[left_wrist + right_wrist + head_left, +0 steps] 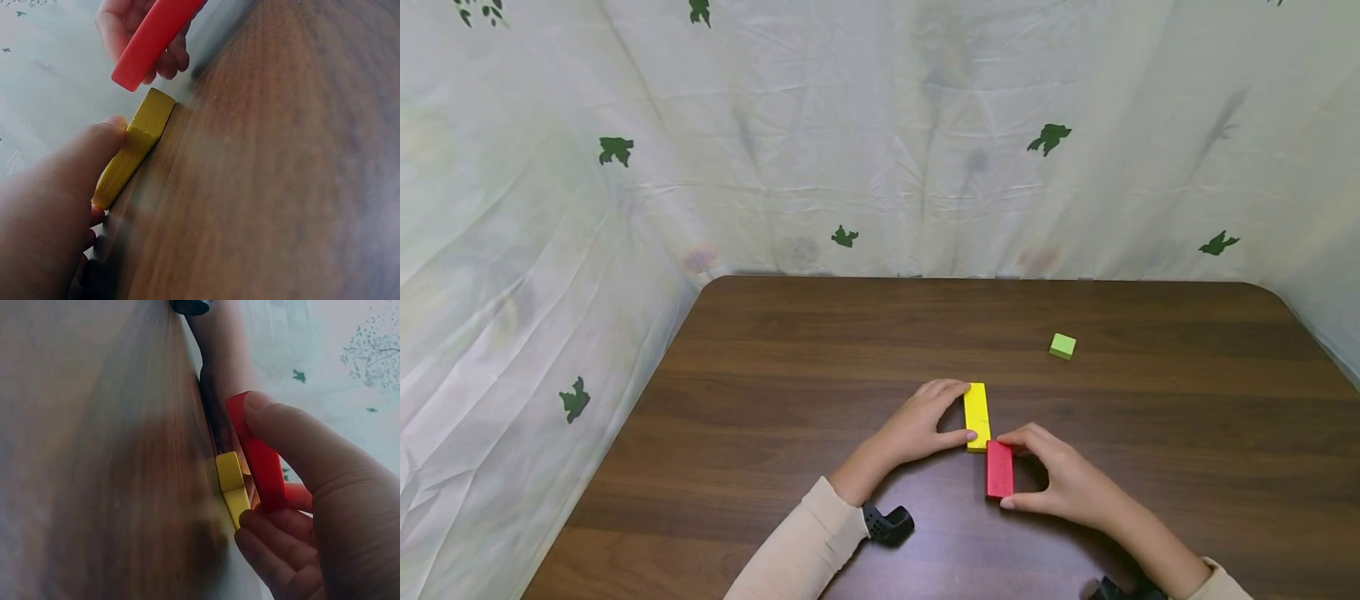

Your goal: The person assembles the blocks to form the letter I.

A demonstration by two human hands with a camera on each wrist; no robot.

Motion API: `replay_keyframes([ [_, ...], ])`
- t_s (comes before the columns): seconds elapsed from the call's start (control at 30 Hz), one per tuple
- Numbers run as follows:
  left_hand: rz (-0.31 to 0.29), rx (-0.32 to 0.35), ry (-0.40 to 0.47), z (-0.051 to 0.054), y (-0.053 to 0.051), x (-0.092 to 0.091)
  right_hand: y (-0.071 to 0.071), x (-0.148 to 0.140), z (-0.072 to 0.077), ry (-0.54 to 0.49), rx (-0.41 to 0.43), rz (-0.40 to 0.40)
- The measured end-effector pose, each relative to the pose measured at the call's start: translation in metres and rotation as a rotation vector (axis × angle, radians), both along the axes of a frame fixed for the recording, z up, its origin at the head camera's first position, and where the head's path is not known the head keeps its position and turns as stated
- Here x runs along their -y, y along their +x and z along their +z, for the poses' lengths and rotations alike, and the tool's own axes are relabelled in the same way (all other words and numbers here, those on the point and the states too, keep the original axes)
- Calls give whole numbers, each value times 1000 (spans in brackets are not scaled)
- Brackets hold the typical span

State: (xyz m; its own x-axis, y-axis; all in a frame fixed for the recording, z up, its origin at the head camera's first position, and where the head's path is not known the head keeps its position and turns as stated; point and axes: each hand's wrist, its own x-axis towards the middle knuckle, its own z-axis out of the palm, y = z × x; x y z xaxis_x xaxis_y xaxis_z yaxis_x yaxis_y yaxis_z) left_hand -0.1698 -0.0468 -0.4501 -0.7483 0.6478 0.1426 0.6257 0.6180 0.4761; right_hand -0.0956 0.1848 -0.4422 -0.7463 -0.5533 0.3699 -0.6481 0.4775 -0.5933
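Note:
A yellow block [977, 417] lies lengthwise on the table, and the left hand [917, 425] grips it by its ends with thumb and fingers. The right hand [1063, 479] pinches a red block [999, 470] between thumb at the near end and fingers at the far end. In the left wrist view the red block [153, 44] is raised off the table, above the yellow block [137, 147]. From the right wrist, the red block [262, 462] is seen beside the yellow block [230, 472]; whether they touch is unclear.
A small light green block [1063, 346] sits farther back on the brown table [850, 333], right of the yellow block. A pale curtain [880, 142] with green leaf shapes hangs behind and at the sides. Black devices are strapped at both wrists.

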Motion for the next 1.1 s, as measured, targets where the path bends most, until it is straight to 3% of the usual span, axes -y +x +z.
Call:
replay_keyframes([
  [0.2, 2, 7, -3, 0, 0, 0, 2, 3, 0, 6, 1, 21],
  [0.47, 8, 11, -7, 1, 0, 0, 6, 7, -1, 66, 58, -29],
  [1.1, 9, 8, -9, 0, 0, 0, 8, 10, -6, 143, 53, -8],
])
